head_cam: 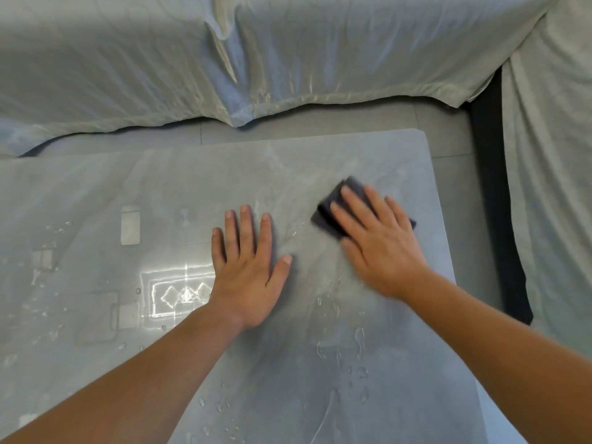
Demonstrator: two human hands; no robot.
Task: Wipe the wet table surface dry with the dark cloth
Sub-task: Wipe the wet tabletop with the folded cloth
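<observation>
1. Head view looked down on a glossy grey stone-patterned table with rounded far corner, both bare forearms reaching across it.
2. The right hand lay flat on top of a small folded dark navy cloth, fingers spread and extended, palm pressing it against the table. Its grip was open-handed, with no fingers curled round the cloth; it held the cloth only by pressing down.
3. That cloth sat in the far right part of the table, near the right edge, its far corner and left side showing beyond the fingertips; a small dark corner also showed past the little-finger side.
4. The right hand and cloth were blurred.
5. The left hand rested palm down on the bare table, just left of the cloth but apart from it, fingers straight and slightly spread, thumb out to the right. Its grip was fully open and held nothing.
6. Clear water droplets lay scattered on the near right part of the table, with more beads along the near middle and at the left side.
7. Bright window reflections shone on the table beside the left wrist.
8. Beyond the table, a pale grey-green sheet draped over furniture reached down to a grey tiled floor.
</observation>
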